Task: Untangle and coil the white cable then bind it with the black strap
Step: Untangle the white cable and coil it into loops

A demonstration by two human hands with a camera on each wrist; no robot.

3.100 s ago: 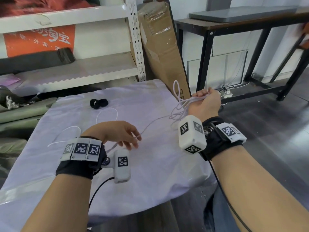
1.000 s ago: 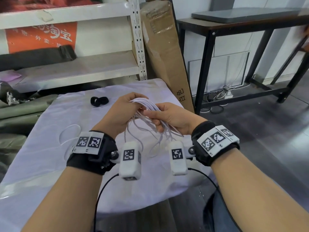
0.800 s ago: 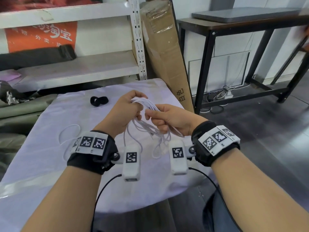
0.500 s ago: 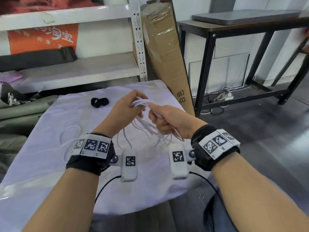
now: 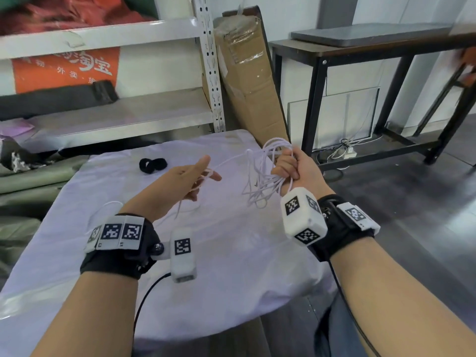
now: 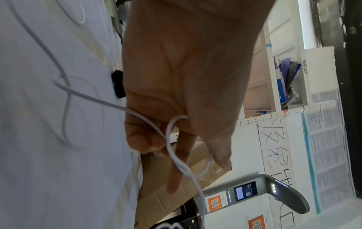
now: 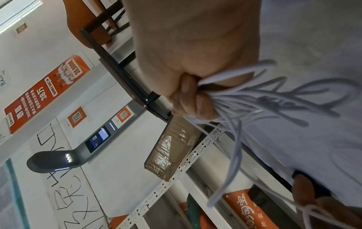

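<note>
The white cable (image 5: 260, 186) is a bundle of several loose loops, and my right hand (image 5: 288, 163) grips it in a fist above the table's right side. The right wrist view shows the loops (image 7: 245, 99) fanning out of the fist (image 7: 186, 96). One strand runs left from the bundle to my left hand (image 5: 198, 176), which holds it in its curled lower fingers while thumb and index finger point out. In the left wrist view the strand (image 6: 184, 168) forms a small loop by those fingers (image 6: 145, 139). The black strap (image 5: 152, 164) lies on the cloth beyond my left hand.
Slack cable (image 5: 103, 210) trails on the cloth-covered table (image 5: 231, 253) near my left wrist. A tall cardboard box (image 5: 247, 81) leans behind the table, beside a metal shelf (image 5: 116, 117). A black-framed table (image 5: 334, 50) stands to the right over dark floor.
My hands were together on the bundle. Now they have parted: the right has carried the bundle to the right, and the left has let go of it and holds a single strand.
</note>
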